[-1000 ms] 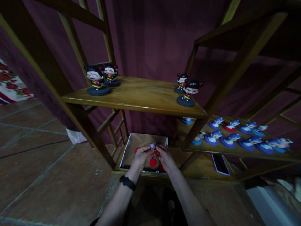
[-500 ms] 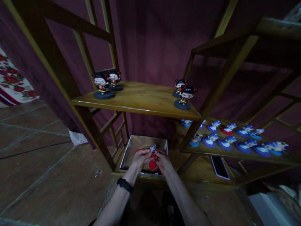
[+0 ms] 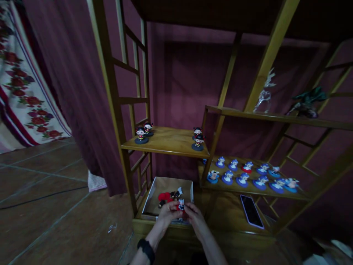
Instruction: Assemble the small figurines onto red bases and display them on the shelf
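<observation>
My left hand [image 3: 168, 212] and my right hand [image 3: 194, 215] meet over the near edge of an open cardboard box [image 3: 154, 197] on the bottom board of a wooden shelf unit. Both pinch one small figurine on a red base [image 3: 181, 204] between their fingertips. A black band sits on my left wrist. More figurines with red bases [image 3: 165, 196] lie inside the box.
Black-haired figurines on dark bases [image 3: 141, 135] stand on the middle shelf [image 3: 168, 141], another pair [image 3: 198, 140] at its right end. Several blue figurines [image 3: 242, 179] fill the lower right shelf. A phone [image 3: 250, 216] lies on the bottom board. A glass ornament [image 3: 264, 96] stands higher up.
The view has tilted up and pulled back, so the upper shelves now show. Both hands have kept hold of the small figurine and sit nearer the box's front edge.
</observation>
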Demonstrator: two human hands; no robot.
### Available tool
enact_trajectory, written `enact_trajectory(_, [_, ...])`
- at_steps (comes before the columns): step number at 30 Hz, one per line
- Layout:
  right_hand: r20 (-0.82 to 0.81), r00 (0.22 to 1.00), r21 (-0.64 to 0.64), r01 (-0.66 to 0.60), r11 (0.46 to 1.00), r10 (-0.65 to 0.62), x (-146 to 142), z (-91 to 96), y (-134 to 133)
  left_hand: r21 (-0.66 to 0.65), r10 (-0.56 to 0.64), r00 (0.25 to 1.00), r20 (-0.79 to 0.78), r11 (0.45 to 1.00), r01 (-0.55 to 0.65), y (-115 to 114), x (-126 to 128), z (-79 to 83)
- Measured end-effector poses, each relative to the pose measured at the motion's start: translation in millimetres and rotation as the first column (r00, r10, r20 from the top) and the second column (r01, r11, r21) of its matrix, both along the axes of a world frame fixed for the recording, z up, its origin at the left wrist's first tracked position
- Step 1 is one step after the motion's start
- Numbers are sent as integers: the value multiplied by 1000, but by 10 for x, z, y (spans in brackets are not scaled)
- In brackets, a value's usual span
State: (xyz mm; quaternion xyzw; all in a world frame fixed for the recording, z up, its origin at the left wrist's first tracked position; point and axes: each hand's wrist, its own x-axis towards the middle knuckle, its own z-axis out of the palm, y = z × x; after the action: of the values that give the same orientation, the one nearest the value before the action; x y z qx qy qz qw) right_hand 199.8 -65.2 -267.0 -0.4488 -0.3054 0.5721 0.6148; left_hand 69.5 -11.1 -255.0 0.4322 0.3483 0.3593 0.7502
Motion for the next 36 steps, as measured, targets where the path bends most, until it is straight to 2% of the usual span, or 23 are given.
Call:
enact_trajectory(4, [44, 998, 3, -40, 999, 40, 0, -59, -277, 23, 37, 999, -13, 999, -37, -231, -50, -113])
enact_trajectory(9, [43, 997, -32, -55, 998, 57, -96, -154, -388, -33, 76, 997, -17, 997, -77, -455, -164, -243])
enact_trajectory(14, [-58, 994, -94, -102, 990, 97, -137, -41, -495, -144, 215, 974, 74, 969, -203, -685, -206, -209])
enact_trajectory(17, [-55, 995, -128, -86, 988, 79, -126, 38, -595, -173, 231, 966, 112, 962, -210, -802, -203, -177])
enact_trajectory(22, [-44, 994, -126, -103, 987, 99, -141, 89, -707, -155, 191, 978, 89, 972, -176, -858, -211, -180])
enact_trajectory(27, [-26, 998, -126, -57, 990, 54, -208, 32, -694, -24, 158, 987, 43, 987, -157, -860, -239, -208])
enact_trajectory(31, [-5, 994, -87, -112, 990, 112, -220, -5, -685, 25, 169, 985, -18, 985, -168, -867, -273, -206])
enact_trajectory(36, [19, 985, -80, -170, 982, 172, -189, 11, -711, 19, 117, 993, -36, 993, -116, -886, -345, -128])
